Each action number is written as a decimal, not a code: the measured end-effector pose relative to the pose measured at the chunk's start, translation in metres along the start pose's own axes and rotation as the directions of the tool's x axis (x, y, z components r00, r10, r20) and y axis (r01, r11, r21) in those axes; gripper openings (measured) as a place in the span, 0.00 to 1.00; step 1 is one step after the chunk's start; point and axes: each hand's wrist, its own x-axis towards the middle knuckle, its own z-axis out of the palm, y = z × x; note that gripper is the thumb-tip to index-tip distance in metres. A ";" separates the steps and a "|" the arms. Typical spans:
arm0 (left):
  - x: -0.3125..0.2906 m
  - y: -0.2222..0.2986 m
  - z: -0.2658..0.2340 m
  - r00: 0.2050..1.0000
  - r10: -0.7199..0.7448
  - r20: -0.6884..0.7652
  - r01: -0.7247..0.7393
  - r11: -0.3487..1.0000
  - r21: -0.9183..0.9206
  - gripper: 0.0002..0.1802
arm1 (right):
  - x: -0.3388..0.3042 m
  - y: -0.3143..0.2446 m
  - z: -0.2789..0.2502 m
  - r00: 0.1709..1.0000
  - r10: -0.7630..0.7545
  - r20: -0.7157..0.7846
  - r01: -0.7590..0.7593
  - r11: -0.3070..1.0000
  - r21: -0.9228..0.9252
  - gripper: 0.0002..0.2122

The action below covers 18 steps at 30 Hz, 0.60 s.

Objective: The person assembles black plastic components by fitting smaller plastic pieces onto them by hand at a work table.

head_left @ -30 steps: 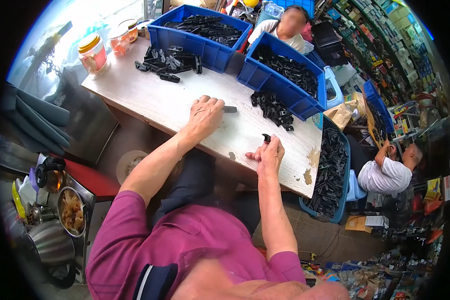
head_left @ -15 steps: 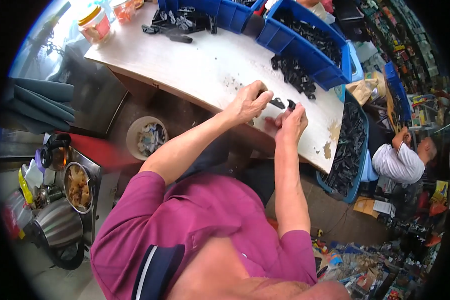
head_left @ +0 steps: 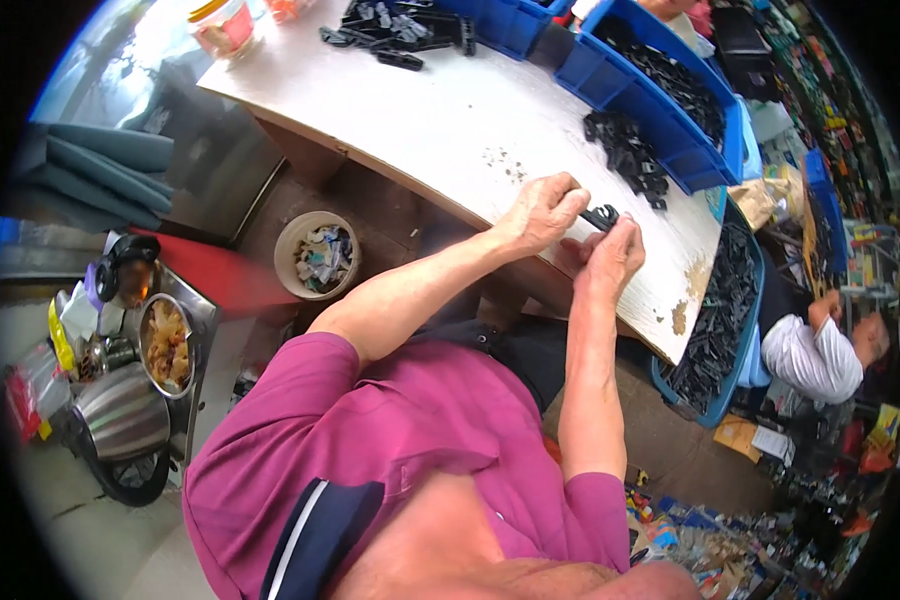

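Over the near edge of the white table [head_left: 450,125], my left hand [head_left: 548,214] is closed, fingers pinched on one end of a small black plastic part [head_left: 601,216]. My right hand [head_left: 613,252] grips the other end between thumb and fingers. From here it looks like two black pieces touching, though my fingertips cover much of them. Just beyond my hands lies a loose pile of similar black parts [head_left: 625,150], in front of a blue bin [head_left: 660,125] filled with more of them.
Another heap of black parts [head_left: 395,28] lies at the far left, near a lidded jar [head_left: 222,30]. A teal tub [head_left: 712,405] of black parts stands right of the table. Below the left edge is a waste bucket [head_left: 288,262]. A co-worker [head_left: 812,345] sits at the right.
The two black pieces, apart between my hands before, now meet. My hands have drawn closer together. The whole view has shifted, so the table appears farther right and lower.
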 end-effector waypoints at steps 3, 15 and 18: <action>0.002 0.001 0.000 0.999 -0.029 0.016 0.029 0.999 -0.016 0.17 | 0.005 0.004 -0.007 0.997 -0.069 0.023 0.071 0.996 -0.063 0.14; 0.006 -0.002 0.014 0.995 0.102 0.015 -0.103 0.989 0.106 0.18 | 0.012 0.005 -0.014 0.999 -0.010 -0.046 0.007 0.999 -0.049 0.13; 0.004 0.005 -0.004 0.998 0.055 -0.031 -0.051 0.992 0.117 0.19 | 0.001 -0.006 -0.003 1.000 -0.012 0.029 0.013 0.998 -0.054 0.13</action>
